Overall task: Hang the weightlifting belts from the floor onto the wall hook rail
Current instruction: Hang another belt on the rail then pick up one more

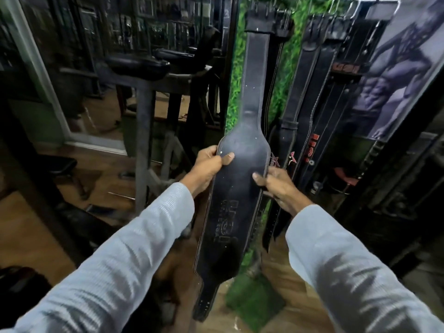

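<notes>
Black stitched leather belt (242, 169), wide contoured middle, both hands (208, 165) (278, 186) pinching its edges

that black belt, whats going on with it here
A person holds the wide black belt by its broad middle, left hand on one edge and right hand on the other. Its top end is up at the hook rail, though the blur hides whether it is hooked on. Several other belts already hang to its right against the green wall. Its lower end dangles above the wooden floor.
</notes>
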`<state>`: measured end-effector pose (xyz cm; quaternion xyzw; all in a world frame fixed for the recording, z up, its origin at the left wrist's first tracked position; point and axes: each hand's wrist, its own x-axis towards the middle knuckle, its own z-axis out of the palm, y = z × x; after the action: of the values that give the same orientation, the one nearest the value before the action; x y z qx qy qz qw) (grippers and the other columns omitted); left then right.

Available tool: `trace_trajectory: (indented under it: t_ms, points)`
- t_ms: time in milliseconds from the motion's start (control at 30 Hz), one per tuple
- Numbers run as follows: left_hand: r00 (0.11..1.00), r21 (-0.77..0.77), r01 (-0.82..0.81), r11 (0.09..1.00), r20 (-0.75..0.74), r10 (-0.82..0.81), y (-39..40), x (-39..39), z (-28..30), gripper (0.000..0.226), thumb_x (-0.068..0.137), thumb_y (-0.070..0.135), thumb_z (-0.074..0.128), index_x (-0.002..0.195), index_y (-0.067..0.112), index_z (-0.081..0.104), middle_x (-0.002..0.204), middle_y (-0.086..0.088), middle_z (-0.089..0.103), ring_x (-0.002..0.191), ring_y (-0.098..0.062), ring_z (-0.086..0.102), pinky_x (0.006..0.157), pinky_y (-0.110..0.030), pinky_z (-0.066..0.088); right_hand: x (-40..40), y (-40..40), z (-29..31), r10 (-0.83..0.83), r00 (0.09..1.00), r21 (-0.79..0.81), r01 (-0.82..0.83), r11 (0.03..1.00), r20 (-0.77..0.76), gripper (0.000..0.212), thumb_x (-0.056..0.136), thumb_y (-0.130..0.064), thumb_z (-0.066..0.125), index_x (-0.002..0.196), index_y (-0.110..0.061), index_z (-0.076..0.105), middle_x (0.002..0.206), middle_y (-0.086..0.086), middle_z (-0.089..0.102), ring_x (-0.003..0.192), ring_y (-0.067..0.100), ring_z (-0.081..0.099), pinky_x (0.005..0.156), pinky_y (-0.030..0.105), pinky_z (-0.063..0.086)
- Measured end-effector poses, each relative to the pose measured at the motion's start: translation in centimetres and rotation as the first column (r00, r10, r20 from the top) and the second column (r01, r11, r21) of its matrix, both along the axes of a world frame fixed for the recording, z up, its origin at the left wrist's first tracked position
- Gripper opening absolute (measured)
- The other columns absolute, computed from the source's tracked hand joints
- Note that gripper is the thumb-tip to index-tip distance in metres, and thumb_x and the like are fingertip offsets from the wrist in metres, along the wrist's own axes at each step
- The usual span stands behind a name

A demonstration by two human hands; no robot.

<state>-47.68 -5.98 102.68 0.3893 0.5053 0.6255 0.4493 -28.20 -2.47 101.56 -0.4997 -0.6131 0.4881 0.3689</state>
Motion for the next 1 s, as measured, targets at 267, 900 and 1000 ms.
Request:
trace_trajectory:
  t_ms: [267,900,1000]
  points:
    - [0.999,-0.027,0.049,0.998,-0.022,-0.05,-7.0,5.4,0.0,0.029,0.09,0.017,0.078,0.117,0.006,0.072,0.102,-0.006,0.079,0.092,-0.02,0.076,0.074,-0.03,0.063,5.2,-6.5,-3.4,0.045,0.996,0.032,-0.043,0.999,-0.075,0.074,0.075,-0.055,0.084,0.128,-0.006,0.068,0.125,0.01,0.075,0.116,0.026,0.071,0.103,0.044,0.056]
    - [0.991,-0.086,-0.136,0.987,-0.026,0.135,-19.8,9.0,-4.7,0.033,0.078,0.003,0.086,0.109,-0.001,0.075,0.089,-0.007,0.081,0.072,-0.015,0.077,0.061,-0.025,0.06,6.5,-18.0,-9.3,0.013,0.948,-0.328,-0.123,0.937,-0.317,0.111,0.057,-0.053,0.098,0.148,-0.012,0.05,0.149,0.005,0.058,0.135,0.026,0.058,0.118,0.048,0.04]
    - [0.998,-0.13,-0.051,0.99,-0.026,0.049,-20.8,8.2,-6.3,0.03,0.079,-0.001,0.084,0.108,-0.001,0.074,0.079,0.001,0.08,0.068,-0.01,0.076,0.058,-0.021,0.058,5.7,-19.3,-11.5,0.0,0.969,-0.312,-0.079,0.947,-0.246,0.108,0.052,-0.057,0.099,0.14,-0.008,0.06,0.136,0.009,0.07,0.123,0.027,0.068,0.107,0.048,0.054]
